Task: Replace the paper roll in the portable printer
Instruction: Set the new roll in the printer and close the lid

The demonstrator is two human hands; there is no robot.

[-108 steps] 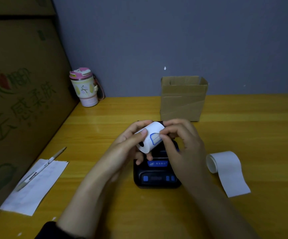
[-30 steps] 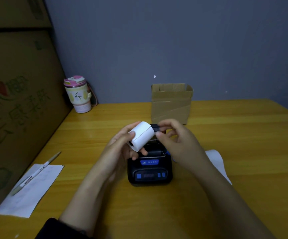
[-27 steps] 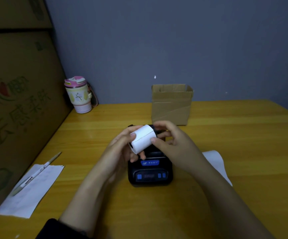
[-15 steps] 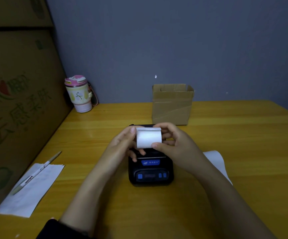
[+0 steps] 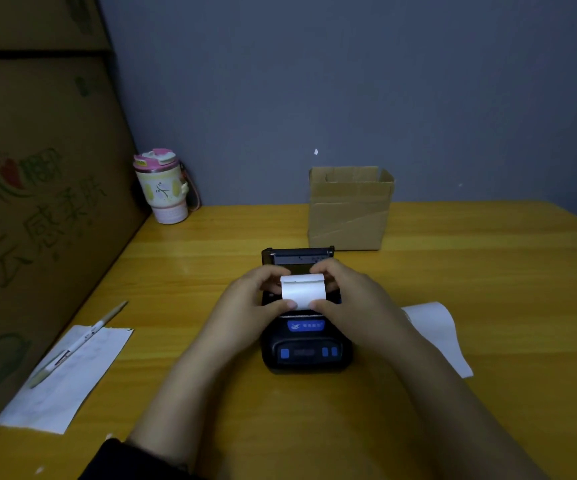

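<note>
A black portable printer (image 5: 306, 348) with blue buttons sits mid-table, its lid (image 5: 297, 255) standing open at the far end. A white paper roll (image 5: 303, 292) lies sideways just over the open paper bay. My left hand (image 5: 245, 306) grips its left end and my right hand (image 5: 353, 299) grips its right end, thumbs on the near side. The bay beneath the roll is hidden. Another white roll with a loose tail (image 5: 436, 332) lies on the table right of the printer, partly behind my right forearm.
An open cardboard box (image 5: 349, 209) stands just behind the printer. A pink-lidded tumbler (image 5: 162, 187) is at the back left by a large printed carton (image 5: 38, 220). A pen (image 5: 79, 344) rests on a paper sheet (image 5: 69, 379) at the left.
The roll was turned from tilted in my left hand to level and sideways. Both hands brought it down toward the open bay, each now holding one end.
</note>
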